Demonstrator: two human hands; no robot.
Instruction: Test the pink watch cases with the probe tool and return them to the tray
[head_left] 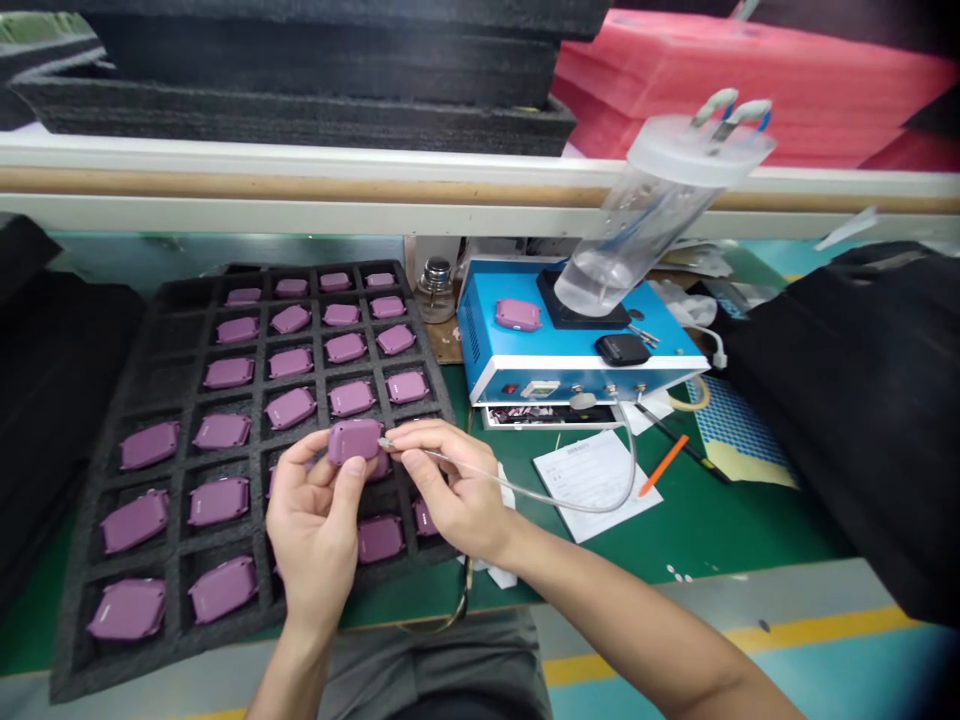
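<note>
Over the black foam tray, my left hand holds a purple watch case between thumb and fingers. My right hand pinches the tip of a clear thin tube, whose metal end meets the right edge of that case. The tube curves back to the front of a blue box. Several more purple cases lie in the tray's compartments, some of them partly hidden behind my hands. Another purple case rests on top of the blue box.
A clear cylinder with liquid stands tilted in view on the blue box, beside a black case. Right of my hands lie a paper sheet and an orange pen. A glass bottle stands behind the tray; black fabric hangs at right.
</note>
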